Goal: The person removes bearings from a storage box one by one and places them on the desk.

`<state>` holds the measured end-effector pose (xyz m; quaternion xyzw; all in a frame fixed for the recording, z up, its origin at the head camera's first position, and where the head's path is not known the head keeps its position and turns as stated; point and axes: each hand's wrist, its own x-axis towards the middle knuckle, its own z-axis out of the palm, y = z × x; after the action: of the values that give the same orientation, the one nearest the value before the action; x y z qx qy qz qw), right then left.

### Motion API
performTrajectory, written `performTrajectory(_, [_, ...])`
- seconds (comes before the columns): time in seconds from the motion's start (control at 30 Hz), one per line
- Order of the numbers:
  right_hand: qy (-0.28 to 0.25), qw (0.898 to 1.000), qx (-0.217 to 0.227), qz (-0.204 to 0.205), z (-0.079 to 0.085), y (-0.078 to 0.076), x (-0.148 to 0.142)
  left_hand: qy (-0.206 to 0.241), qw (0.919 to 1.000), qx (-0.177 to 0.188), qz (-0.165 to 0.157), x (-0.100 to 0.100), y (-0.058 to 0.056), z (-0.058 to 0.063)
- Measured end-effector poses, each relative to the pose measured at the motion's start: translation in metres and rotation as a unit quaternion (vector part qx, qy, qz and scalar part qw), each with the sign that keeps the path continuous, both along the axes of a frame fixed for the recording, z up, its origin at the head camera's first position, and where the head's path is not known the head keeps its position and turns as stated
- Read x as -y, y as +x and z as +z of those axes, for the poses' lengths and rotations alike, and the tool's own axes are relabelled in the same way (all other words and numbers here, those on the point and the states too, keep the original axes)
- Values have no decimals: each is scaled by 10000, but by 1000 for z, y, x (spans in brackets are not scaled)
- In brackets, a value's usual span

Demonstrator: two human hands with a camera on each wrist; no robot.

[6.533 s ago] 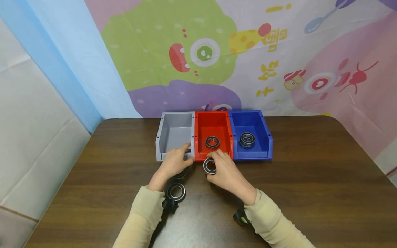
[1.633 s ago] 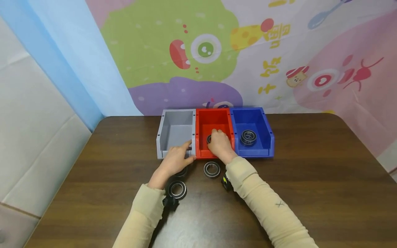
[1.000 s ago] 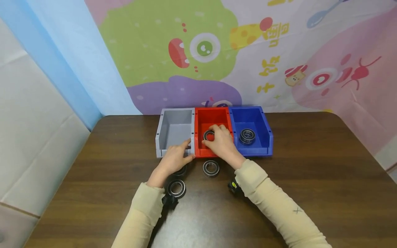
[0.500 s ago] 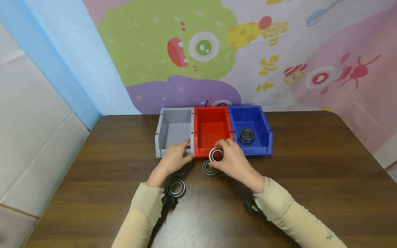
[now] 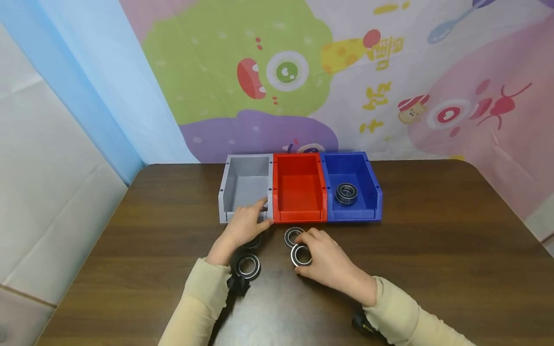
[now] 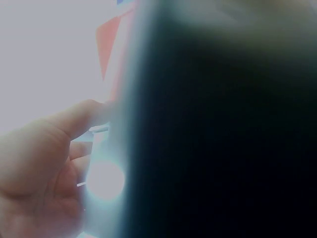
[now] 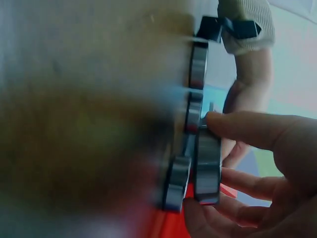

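Note:
My right hand (image 5: 329, 257) pinches a ball bearing (image 5: 294, 255) between thumb and fingers, just in front of another bearing (image 5: 287, 237) on the table. In the right wrist view, the held bearing (image 7: 207, 166) is seen edge-on, close beside a second bearing (image 7: 177, 183). My left hand (image 5: 242, 225) grips the front wall of the grey bin (image 5: 222, 197), thumb outside and fingers over the edge. Beneath that hand are a partly hidden bearing (image 5: 255, 244) and, nearer the wrist, another bearing (image 5: 246, 277). The left wrist view is mostly dark and blurred.
The red bin (image 5: 298, 190) stands between the grey bin and the blue bin (image 5: 374, 199), all in one row at the back of the wooden table (image 5: 433, 230). Stacked bearings (image 5: 346, 201) sit inside the blue bin. Behind hangs a cartoon-printed cloth (image 5: 225, 48).
My right hand has lifted the bearing out of the red bin and brought it toward the table's front. The bearing it held earliest now lies on the table. My left hand has stayed put.

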<state>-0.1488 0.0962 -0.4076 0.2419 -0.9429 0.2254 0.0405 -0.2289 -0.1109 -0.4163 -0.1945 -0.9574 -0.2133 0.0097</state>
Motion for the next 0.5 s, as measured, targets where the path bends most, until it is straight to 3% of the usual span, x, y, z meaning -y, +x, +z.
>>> performTrajectory(0.5, [463,9928,29,1101,-5,14,5,63,10000,74,6,0,1,3])
